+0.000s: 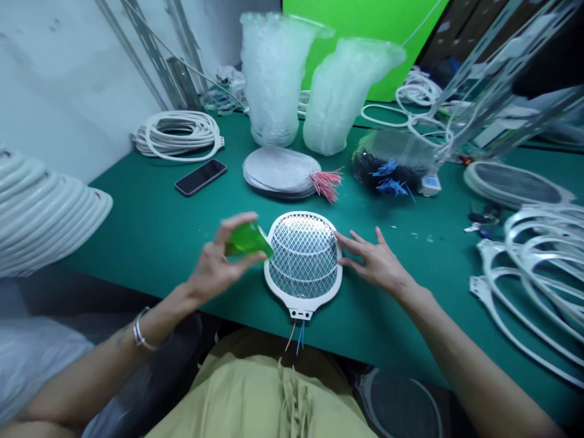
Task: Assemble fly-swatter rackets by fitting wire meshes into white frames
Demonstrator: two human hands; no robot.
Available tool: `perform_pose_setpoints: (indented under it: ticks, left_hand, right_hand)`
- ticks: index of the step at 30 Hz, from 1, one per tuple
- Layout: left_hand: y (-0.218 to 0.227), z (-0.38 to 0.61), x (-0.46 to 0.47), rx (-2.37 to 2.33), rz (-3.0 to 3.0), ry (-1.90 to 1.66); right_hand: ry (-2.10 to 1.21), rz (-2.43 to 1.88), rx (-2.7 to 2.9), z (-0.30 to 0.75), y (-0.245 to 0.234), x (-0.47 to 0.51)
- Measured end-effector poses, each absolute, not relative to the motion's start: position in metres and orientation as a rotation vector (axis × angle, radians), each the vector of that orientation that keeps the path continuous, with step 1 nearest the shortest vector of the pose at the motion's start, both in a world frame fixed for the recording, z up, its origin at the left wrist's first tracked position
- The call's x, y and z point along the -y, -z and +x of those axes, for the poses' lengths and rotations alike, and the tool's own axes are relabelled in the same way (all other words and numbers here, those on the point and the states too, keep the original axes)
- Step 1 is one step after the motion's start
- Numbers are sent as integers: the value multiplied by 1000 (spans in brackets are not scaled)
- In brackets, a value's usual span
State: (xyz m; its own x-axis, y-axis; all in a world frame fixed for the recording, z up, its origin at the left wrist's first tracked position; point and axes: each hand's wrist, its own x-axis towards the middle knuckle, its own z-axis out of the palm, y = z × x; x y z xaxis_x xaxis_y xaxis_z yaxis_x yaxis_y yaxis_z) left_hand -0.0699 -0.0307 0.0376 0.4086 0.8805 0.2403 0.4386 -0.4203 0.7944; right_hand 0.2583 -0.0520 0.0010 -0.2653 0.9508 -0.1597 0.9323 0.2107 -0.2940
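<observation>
My left hand (218, 261) grips a translucent green block (249, 238) with a pale edge, its thumb and fingers closed around it. The block is held at the left rim of a white oval racket head (303, 267), the kind used in an electric fly swatter. Metal mesh and white cross ribs fill that frame, which lies flat on the table. From its neck, red and blue wires (300, 337) hang over the near edge. On the other side, my right hand (371, 258) has its fingers spread, with fingertips touching the frame's right rim.
Behind the frame lie stacked mesh sheets (280, 171) with red wires, and a dark mesh pile (392, 155) with blue wires. A phone (201, 177) rests back left. White frames (542, 274) crowd the right; stacked white rings (43, 213) stand left. Two plastic-wrapped stacks (274, 79) stand behind.
</observation>
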Motion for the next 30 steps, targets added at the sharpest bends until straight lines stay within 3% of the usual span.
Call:
perform_pose_setpoints:
  ticks: [4,8,12,17,20,25,30]
  left_hand:
    - [-30,-109,-31,-1698,2090,-979]
    - [-17,-125,-61,-1767,2073,-825]
    - [-15,-110,-22,-1854,2288,-971]
    - [19,-62,58,-1598,2278,-555]
    - [29,-40,73,-1598,1963,-628]
    - [-13,-32,54,-1237,1339,-939]
    - [-25,-24,62,-930,860,-792]
  right_hand:
    - [-553,-1847,2278,256,10,62]
    - [-663,-1884,1842,246,26,83]
    - [-488,-1989,1682,232,43,107]
    - [-644,-1930,1486,213,42,119]
    - [-844,-1883,1048,201,26,119]
    - [-1230,-1567,392,183,0,115]
    - [-1228,-1545,477,178,-8,112]
